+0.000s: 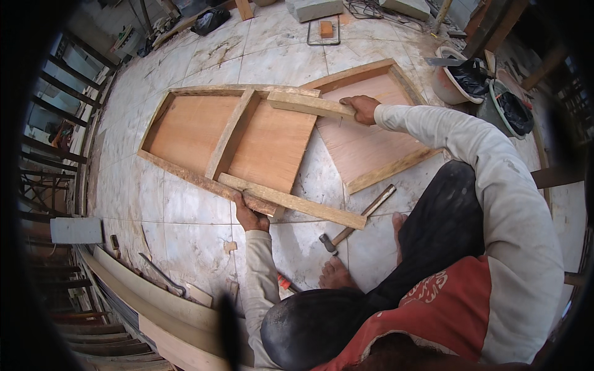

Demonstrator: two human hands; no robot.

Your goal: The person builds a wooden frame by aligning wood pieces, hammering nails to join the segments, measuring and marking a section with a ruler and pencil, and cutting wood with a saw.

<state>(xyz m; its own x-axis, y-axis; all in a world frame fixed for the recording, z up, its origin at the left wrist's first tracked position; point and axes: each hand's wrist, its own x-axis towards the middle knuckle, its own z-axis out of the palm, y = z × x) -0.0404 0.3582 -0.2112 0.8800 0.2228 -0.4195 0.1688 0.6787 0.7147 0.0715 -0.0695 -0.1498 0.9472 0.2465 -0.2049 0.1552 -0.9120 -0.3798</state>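
Observation:
My right hand [362, 111] grips the right end of a short wooden batten [309, 104] along the upper frame edge; a nail pokes down from it. My left hand [250, 215] is closed on the lower frame rail [185, 179] of a plywood panel with a middle crosspiece [232, 134]. Another batten [291, 199] lies just above that hand, sticking out rightward past the panel, with a nail standing in it. A second framed plywood panel [365, 142] lies at the right, partly under the first. A hammer [342, 235] lies on the tiles beside my bare feet.
Buckets with black bags [507, 105] stand at the upper right. Grey blocks [314, 7] and a brick [326, 29] are at the back. Boards [148, 284], a pry bar [161, 275] and a block [75, 230] lie at the lower left, beside dark timber slats along the left side.

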